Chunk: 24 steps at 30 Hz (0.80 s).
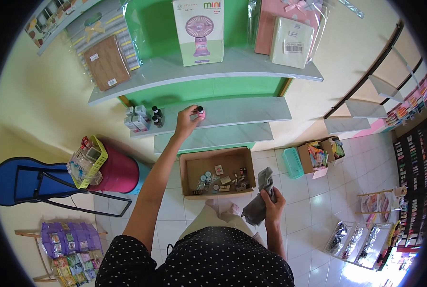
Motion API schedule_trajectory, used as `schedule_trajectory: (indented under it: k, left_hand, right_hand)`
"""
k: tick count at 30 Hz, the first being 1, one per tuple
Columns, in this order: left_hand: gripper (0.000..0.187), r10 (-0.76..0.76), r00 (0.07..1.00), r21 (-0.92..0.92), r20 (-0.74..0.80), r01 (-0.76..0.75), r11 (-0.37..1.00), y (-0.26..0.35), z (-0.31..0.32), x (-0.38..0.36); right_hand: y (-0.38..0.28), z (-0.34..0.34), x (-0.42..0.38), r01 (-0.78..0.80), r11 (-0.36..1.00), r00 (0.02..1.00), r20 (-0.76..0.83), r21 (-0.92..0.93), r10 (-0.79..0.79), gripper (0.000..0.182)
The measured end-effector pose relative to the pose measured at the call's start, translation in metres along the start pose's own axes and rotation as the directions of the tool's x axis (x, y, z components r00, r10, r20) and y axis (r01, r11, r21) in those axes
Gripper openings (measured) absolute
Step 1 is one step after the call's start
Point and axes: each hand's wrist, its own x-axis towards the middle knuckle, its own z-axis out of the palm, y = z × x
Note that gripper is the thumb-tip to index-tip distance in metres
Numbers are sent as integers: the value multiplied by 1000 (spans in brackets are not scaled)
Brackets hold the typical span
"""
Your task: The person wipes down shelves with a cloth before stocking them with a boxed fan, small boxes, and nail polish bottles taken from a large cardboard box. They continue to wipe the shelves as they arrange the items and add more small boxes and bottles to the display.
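Observation:
My left hand (186, 122) reaches to the middle grey shelf, its fingers pinched round a small pink nail polish bottle (201, 115) with a black cap, which is upright at the shelf surface. To its left on the same shelf are dark nail polish bottles (157, 119) with black caps, beside several small white boxes (137, 119). Down at the right, my right hand (273, 206) is closed on a crumpled grey cloth (257, 206) that hangs from the fingers. Between my hands, on the floor, sits an open cardboard box (192, 165) holding jars, bottles and small packets.
The upper shelf (242, 68) carries a mini fan box (199, 33) and wrapped packages. At left stand a yellow basket (98, 167) on a maroon bin (120, 167) and a folded blue chair (17, 182). A teal basket (293, 163) and filled cartons (308, 162) lie at right.

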Motion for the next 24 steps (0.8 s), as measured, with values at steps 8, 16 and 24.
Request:
schedule_trajectory:
  k: [8,16,24]
  left_hand:
    - [28,15,1000,-7,-15,-15,1000,2,0,0]
    - [26,-30,1000,-61,-3,30,998,-1,1,0]
    - [29,-64,998,-101,3,64,993,3,4,-1]
  right_hand:
    - [4,1,2,23,999,1000,17,-23,-23,28]
    - [8,0,2,18,1000,1000,7,-21,-18,23]
    - [7,-2,0,-11,998,1000,-12,-58,10,30]
